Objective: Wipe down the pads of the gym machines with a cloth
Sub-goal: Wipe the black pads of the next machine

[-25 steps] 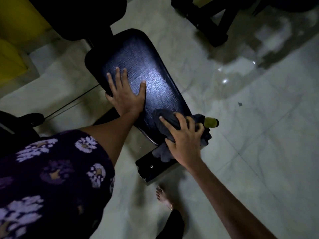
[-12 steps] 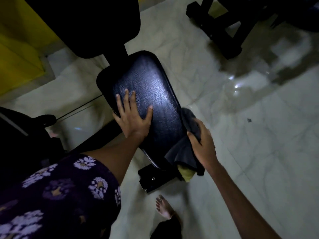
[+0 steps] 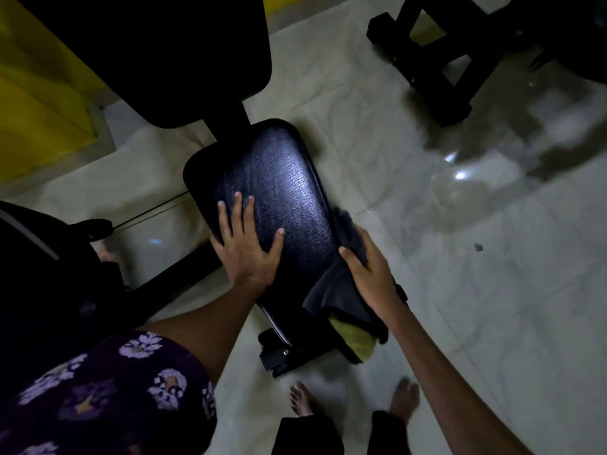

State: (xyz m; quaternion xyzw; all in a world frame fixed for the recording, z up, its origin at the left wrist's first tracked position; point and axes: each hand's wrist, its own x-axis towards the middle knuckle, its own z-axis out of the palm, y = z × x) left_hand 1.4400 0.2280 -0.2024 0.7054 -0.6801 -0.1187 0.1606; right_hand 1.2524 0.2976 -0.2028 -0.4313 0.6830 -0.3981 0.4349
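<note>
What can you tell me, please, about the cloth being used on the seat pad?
The cloth is dark grey, soft and crumpled, with a yellow part showing at its near end. It drapes over the right edge of the black seat pad. The right hand presses it against that edge, thumb on top; the other fingers are hidden. The left hand lies flat on the pad, clear of the cloth.

The right hand [image 3: 369, 274] covers the cloth [image 3: 338, 293] beneath it, fingertips hidden over the seat pad's [image 3: 279, 192] right edge. The back pad [image 3: 157, 54] and dark frame [image 3: 460, 57] run off the top. The feet [image 3: 303, 400] are blurred.
</note>
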